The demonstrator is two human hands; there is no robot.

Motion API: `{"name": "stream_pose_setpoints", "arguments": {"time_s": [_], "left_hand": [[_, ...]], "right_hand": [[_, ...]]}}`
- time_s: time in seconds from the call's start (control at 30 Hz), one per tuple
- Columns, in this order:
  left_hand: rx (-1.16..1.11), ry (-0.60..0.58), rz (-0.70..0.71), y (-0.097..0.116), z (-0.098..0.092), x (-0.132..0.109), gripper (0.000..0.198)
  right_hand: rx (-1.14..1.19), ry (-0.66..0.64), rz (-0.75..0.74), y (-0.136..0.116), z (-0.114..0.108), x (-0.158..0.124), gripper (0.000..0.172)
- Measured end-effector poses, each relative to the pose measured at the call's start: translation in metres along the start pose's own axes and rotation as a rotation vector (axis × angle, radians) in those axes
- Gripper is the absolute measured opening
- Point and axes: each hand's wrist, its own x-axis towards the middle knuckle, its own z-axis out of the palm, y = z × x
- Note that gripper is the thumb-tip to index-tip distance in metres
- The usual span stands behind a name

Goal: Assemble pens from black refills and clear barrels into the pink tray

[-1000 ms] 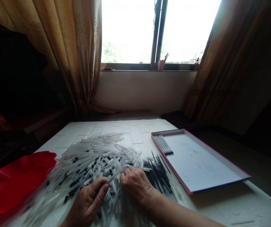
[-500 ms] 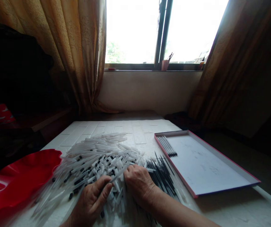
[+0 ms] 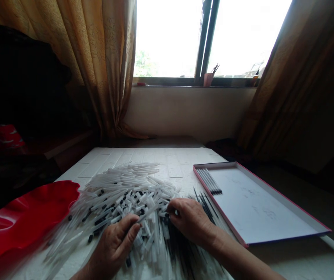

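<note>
My left hand (image 3: 117, 241) is closed, thumb against forefinger, on a translucent pen barrel (image 3: 148, 212) that slants up to the right. Below and around it spreads a heap of clear pen parts: long barrels (image 3: 126, 177) at the back, short clear caps (image 3: 148, 245) and small black plugs (image 3: 90, 238) nearer me. My right hand (image 3: 188, 216) is bent down over the right side of the heap, its fingers pinched together; whatever the tips hold is hidden. Thin black pen refills (image 3: 181, 245) lie beneath and beside that hand.
To the right lies a shallow tray (image 3: 239, 236) with a pink rim, holding a row of assembled pens (image 3: 209, 181) in its far left corner. A red wavy-edged basin (image 3: 29, 217) stands at left. Behind the white table (image 3: 174, 169) are a window and curtains.
My right hand has moved right, away from the left hand and the barrel, toward the black refills. The left hand keeps its hold on the barrel. The view has shifted slightly.
</note>
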Motion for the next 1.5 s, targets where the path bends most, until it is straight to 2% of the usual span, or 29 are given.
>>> {"name": "stream_pose_setpoints", "arguments": {"time_s": [0.2, 0.3, 0.47, 0.6, 0.77, 0.87, 1.0, 1.17, 1.3, 1.5], "left_hand": [[0.041, -0.010, -0.026, 0.002, -0.001, 0.002, 0.030], [0.034, 0.005, -0.018, 0.002, -0.001, 0.002, 0.029], [0.016, -0.030, -0.024, 0.003, -0.001, 0.001, 0.030], [0.030, -0.038, -0.037, 0.001, -0.001, -0.001, 0.032], [0.020, 0.001, 0.005, 0.002, 0.000, 0.001, 0.024], [0.011, 0.004, 0.014, 0.003, -0.001, 0.002, 0.022], [0.009, -0.006, 0.016, 0.004, -0.002, 0.001, 0.022], [0.010, -0.015, 0.026, 0.002, -0.001, 0.002, 0.022], [0.019, 0.001, 0.025, 0.001, -0.002, 0.003, 0.022], [0.037, 0.022, 0.027, 0.001, -0.003, 0.003, 0.021]], "right_hand": [[-0.036, 0.005, -0.042, 0.001, -0.004, -0.005, 0.025], [-0.063, 0.005, -0.073, -0.002, -0.010, -0.008, 0.020], [-0.144, -0.091, -0.056, -0.018, -0.011, -0.011, 0.018], [-0.128, -0.107, -0.031, -0.029, -0.004, -0.003, 0.016], [-0.046, -0.100, 0.014, -0.030, -0.001, 0.013, 0.014], [0.067, -0.086, 0.056, -0.023, -0.004, 0.018, 0.012], [0.326, -0.065, 0.084, -0.005, -0.012, 0.017, 0.013], [0.735, -0.155, 0.089, 0.010, -0.018, 0.017, 0.010], [0.986, -0.226, 0.121, 0.011, -0.017, 0.019, 0.018], [1.175, -0.253, 0.172, 0.011, -0.008, 0.017, 0.034]]}}
